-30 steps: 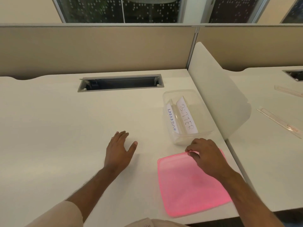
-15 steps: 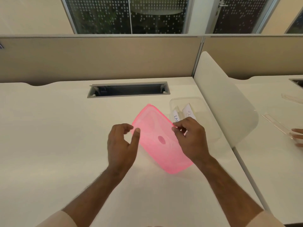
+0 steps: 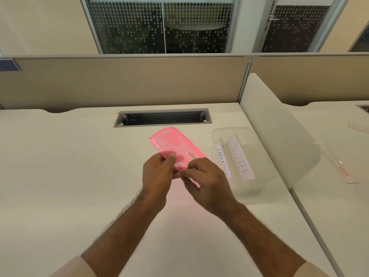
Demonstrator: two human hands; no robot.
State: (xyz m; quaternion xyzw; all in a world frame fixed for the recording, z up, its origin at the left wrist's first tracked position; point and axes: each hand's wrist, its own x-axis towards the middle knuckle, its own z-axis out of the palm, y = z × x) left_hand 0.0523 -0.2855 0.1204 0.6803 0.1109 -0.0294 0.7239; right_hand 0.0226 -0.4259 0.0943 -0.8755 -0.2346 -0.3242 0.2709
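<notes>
A translucent pink lid (image 3: 173, 145) is held tilted in the air above the middle of the white desk (image 3: 60, 176). My left hand (image 3: 157, 174) pinches its near left edge with thumb and fingers. My right hand (image 3: 207, 184) grips its near right edge, fingers curled under it. To the right stands a clear plastic container (image 3: 239, 156) on the desk. Inside it are two paper labels, one reading BUTTER (image 3: 240, 157) and one partly hidden behind my right hand (image 3: 222, 158).
A cable slot (image 3: 162, 117) is cut into the desk behind the lid. A white divider panel (image 3: 279, 132) rises right of the container. A clear ruler (image 3: 337, 166) lies on the neighbouring desk. A beige partition wall (image 3: 119, 82) closes the back.
My right hand lifted the pink lid off the desk's front right and brought it to the middle. My left hand rose from the desk and took hold of the lid's edge.
</notes>
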